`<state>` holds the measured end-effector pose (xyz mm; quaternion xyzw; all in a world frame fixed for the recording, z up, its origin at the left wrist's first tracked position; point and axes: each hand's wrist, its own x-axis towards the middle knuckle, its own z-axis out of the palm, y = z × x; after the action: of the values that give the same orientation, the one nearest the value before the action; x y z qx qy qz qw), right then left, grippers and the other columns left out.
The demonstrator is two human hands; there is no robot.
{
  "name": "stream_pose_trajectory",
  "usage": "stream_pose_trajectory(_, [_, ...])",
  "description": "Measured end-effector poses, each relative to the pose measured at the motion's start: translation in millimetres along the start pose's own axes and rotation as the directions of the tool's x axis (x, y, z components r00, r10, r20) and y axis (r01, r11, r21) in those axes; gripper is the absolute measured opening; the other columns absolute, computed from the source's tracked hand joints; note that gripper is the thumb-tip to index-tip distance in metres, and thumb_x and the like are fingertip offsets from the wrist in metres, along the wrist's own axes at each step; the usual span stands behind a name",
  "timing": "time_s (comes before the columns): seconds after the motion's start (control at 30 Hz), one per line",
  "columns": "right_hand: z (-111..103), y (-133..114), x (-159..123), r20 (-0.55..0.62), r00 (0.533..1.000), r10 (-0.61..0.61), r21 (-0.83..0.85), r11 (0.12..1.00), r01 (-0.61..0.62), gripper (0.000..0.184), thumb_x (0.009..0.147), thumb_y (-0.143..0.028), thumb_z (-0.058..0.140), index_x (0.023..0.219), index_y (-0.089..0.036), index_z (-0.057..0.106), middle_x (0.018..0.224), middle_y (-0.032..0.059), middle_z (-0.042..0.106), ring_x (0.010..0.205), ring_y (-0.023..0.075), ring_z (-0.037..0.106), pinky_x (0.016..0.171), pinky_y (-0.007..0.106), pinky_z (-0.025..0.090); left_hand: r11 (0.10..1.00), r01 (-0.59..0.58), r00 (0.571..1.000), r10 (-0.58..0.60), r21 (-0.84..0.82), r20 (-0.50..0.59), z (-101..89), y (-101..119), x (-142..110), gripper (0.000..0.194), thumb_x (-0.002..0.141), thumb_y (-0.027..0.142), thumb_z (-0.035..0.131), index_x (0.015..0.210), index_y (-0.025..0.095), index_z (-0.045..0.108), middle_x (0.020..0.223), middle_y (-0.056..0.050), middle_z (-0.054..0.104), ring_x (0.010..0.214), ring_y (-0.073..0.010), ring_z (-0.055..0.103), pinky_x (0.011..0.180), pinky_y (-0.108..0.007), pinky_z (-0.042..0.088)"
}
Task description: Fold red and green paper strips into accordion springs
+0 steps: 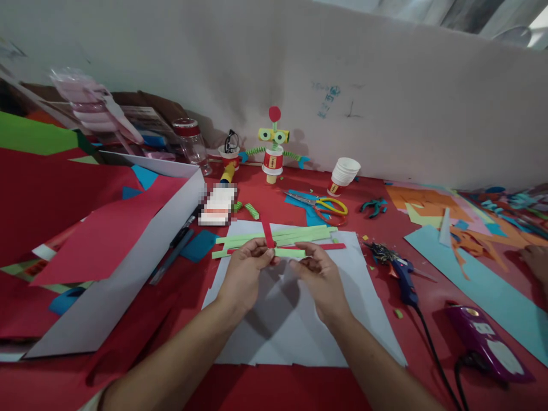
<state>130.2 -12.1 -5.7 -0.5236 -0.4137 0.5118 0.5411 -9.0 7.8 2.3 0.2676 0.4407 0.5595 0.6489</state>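
Over the white sheet [295, 325], my left hand [246, 271] is closed in a pinch at the meeting point of a red paper strip [268, 233] and a light green paper strip [288, 253]. The red strip stands up from the fingertips, and the green one reaches out to the right. My right hand [323, 279] has its thumb and fingers closed around the green strip's right end. More light green strips [295, 234] lie on the sheet just behind the hands, and another red strip [336, 246] pokes out past my right fingers.
Behind are a paper-cup figure [273, 160], stacked cups [342, 174], scissors [325, 202] and pliers [374, 208]. To the right lie a glue gun [405, 279] with a cord, a purple device [490, 342] and another person's hand [537, 262]. A white box [128, 285] with coloured paper stands left.
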Motion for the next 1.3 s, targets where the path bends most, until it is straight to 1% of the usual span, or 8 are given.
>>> stream_pose_trajectory(0.1, [8.0, 2.8, -7.9, 0.139, 0.989, -0.041, -0.041, 0.998, 0.047, 0.037, 0.067, -0.026, 0.075, 0.103, -0.024, 0.066, 0.086, 0.0028, 0.064, 0.069, 0.0144, 0.057, 0.063, 0.027, 0.047, 1.000, 0.021, 0.996, -0.022, 0.012, 0.082, 5.3, -5.5, -6.6, 0.016, 0.062, 0.019, 0.073, 0.075, 0.017, 0.064, 0.066, 0.002, 0.062, 0.060, -0.0102, 0.056, 0.064, -0.023, 0.044])
stream_pose_trajectory(0.23, [4.9, 0.7, -8.8, 0.058, 0.991, -0.120, -0.106, 0.986, 0.126, 0.021, 0.074, -0.034, 0.069, 0.092, -0.023, 0.070, 0.095, 0.0056, 0.063, 0.079, 0.0176, 0.059, 0.069, 0.030, 0.049, 0.993, -0.040, 0.995, 0.030, 0.109, 0.090, 9.3, -9.4, -10.5, 0.014, 0.065, 0.017, 0.069, 0.078, 0.017, 0.061, 0.068, 0.001, 0.063, 0.066, -0.0128, 0.058, 0.067, -0.026, 0.045])
stream_pose_trajectory(0.43, [-15.5, -19.2, 3.1, 0.067, 0.980, -0.187, -0.230, 0.953, 0.198, 0.037, 0.071, -0.031, 0.072, 0.107, -0.025, 0.065, 0.095, 0.0031, 0.062, 0.085, 0.0168, 0.056, 0.073, 0.029, 0.045, 0.862, -0.233, 0.972, 0.195, 0.450, 0.130, 4.7, -6.9, -7.9, 0.015, 0.069, 0.012, 0.061, 0.082, 0.020, 0.058, 0.073, 0.000, 0.063, 0.069, -0.0146, 0.059, 0.066, -0.026, 0.044])
stream_pose_trajectory(0.53, [-15.3, -20.4, 4.5, 0.203, 0.977, -0.072, -0.287, 0.949, 0.130, 0.021, 0.070, -0.033, 0.073, 0.087, -0.020, 0.069, 0.078, 0.0013, 0.064, 0.073, 0.0156, 0.056, 0.066, 0.027, 0.043, 0.807, -0.284, 0.956, 0.198, 0.519, 0.215, 2.6, -8.4, -8.9, 0.015, 0.071, 0.014, 0.059, 0.085, 0.020, 0.059, 0.079, -0.001, 0.065, 0.076, -0.0165, 0.061, 0.068, -0.027, 0.044])
stream_pose_trajectory(0.67, [-12.2, -16.4, 3.8, 0.182, 0.981, -0.063, -0.302, 0.946, 0.117, 0.024, 0.074, -0.037, 0.068, 0.060, -0.018, 0.063, 0.056, -0.0029, 0.053, 0.055, 0.0116, 0.047, 0.054, 0.025, 0.037, 0.797, -0.278, 0.944, 0.125, 0.535, 0.305, 3.6, -10.5, -11.7, 0.012, 0.071, 0.013, 0.056, 0.080, 0.020, 0.060, 0.071, 0.001, 0.062, 0.069, -0.0149, 0.058, 0.064, -0.026, 0.042])
stream_pose_trajectory(0.9, [-20.0, -22.2, 11.3, -0.164, 0.974, -0.156, -0.057, 0.987, 0.148, 0.010, 0.079, -0.030, 0.059, 0.080, -0.021, 0.063, 0.064, -0.0030, 0.052, 0.059, 0.0108, 0.046, 0.057, 0.023, 0.039, 0.973, 0.118, 0.975, -0.151, 0.197, 0.165, 7.3, -5.1, -9.0, 0.011, 0.068, 0.014, 0.067, 0.077, 0.016, 0.062, 0.069, 0.002, 0.059, 0.062, -0.0096, 0.055, 0.064, -0.022, 0.044])
stream_pose_trajectory(1.1, [-5.0, -11.8, -0.7, 0.176, 0.974, -0.144, -0.154, 0.973, 0.171, 0.023, 0.071, -0.024, 0.066, 0.094, -0.022, 0.062, 0.086, 0.0014, 0.061, 0.069, 0.0136, 0.055, 0.065, 0.027, 0.046, 0.928, 0.310, 0.949, -0.289, -0.206, 0.127, 5.8, -3.8, -3.1, 0.015, 0.066, 0.006, 0.070, 0.075, 0.015, 0.062, 0.069, 0.001, 0.061, 0.066, -0.0097, 0.061, 0.070, -0.022, 0.049])
stream_pose_trajectory(1.3, [1.2, -3.9, -7.3, 0.086, 0.968, -0.234, -0.252, 0.935, 0.248, 0.014, 0.083, -0.032, 0.059, 0.079, -0.020, 0.064, 0.078, 0.0024, 0.062, 0.071, 0.0153, 0.058, 0.065, 0.027, 0.045, 0.931, 0.303, 0.945, -0.266, -0.206, 0.188, 6.7, -6.3, -5.9, 0.017, 0.064, 0.006, 0.073, 0.076, 0.015, 0.065, 0.074, 0.001, 0.064, 0.068, -0.0093, 0.062, 0.074, -0.022, 0.051])
